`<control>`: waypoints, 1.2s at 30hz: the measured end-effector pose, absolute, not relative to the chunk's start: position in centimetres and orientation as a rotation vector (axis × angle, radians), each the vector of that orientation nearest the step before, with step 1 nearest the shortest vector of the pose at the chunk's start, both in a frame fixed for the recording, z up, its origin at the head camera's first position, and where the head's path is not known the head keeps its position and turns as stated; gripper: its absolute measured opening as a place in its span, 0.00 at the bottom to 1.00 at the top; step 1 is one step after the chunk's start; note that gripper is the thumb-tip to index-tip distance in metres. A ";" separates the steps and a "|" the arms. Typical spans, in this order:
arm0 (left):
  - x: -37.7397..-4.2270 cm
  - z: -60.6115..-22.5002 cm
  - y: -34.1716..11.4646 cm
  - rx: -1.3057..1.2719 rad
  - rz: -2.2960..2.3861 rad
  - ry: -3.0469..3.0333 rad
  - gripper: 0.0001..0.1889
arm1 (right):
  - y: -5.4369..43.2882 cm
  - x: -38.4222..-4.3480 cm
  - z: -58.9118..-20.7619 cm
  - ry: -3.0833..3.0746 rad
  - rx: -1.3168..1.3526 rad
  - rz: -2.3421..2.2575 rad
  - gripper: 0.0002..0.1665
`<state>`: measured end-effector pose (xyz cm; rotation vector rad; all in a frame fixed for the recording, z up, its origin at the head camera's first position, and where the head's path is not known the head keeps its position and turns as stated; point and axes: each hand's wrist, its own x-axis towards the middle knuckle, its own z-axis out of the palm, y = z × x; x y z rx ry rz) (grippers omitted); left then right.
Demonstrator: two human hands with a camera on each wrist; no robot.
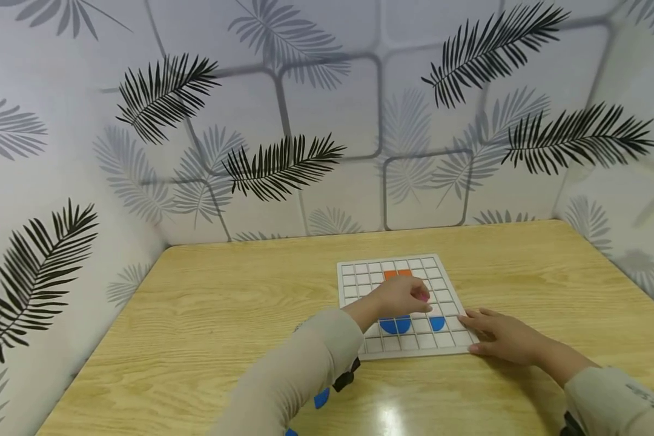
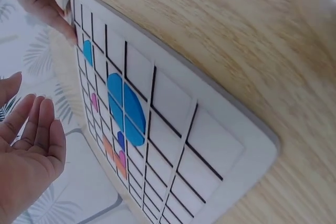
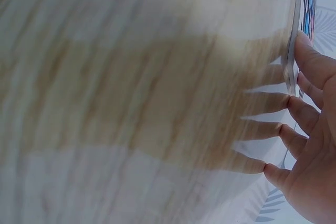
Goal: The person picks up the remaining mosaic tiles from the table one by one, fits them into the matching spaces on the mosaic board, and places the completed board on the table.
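Observation:
A white gridded board (image 1: 370,346) lies on the table, its cells framed by raised lines. My left hand (image 1: 398,297) hovers over its middle, thumb and fingers loosely bent and apart, with nothing between them in the left wrist view (image 2: 31,145). Near those fingers a pink piece (image 2: 94,102) sits in a cell. Blue pieces (image 1: 395,325) form a rounded shape on the near side, and another blue piece (image 1: 437,324) lies to the right. Orange pieces (image 1: 398,274) are at the far side. My right hand (image 1: 504,336) touches the board's right edge with extended fingers.
Loose blue pieces (image 1: 321,398) lie on the wooden table (image 1: 196,339) near my left forearm, partly hidden by the sleeve. A patterned wall (image 1: 338,181) with leaf prints stands behind the table.

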<state>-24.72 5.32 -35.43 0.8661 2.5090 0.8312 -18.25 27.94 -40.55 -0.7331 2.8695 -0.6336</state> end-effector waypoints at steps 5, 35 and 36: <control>-24.2 -34.6 3.6 0.868 0.886 2.491 0.12 | 27.8 -18.1 -40.4 2.859 -0.713 -0.642 0.37; -20.8 -35.1 -5.4 0.817 1.069 2.334 0.13 | 28.2 -18.3 -41.3 2.871 -0.744 -0.644 0.38; -20.7 -35.1 -5.9 0.819 1.070 2.331 0.14 | 28.0 -18.4 -41.2 2.873 -0.752 -0.642 0.38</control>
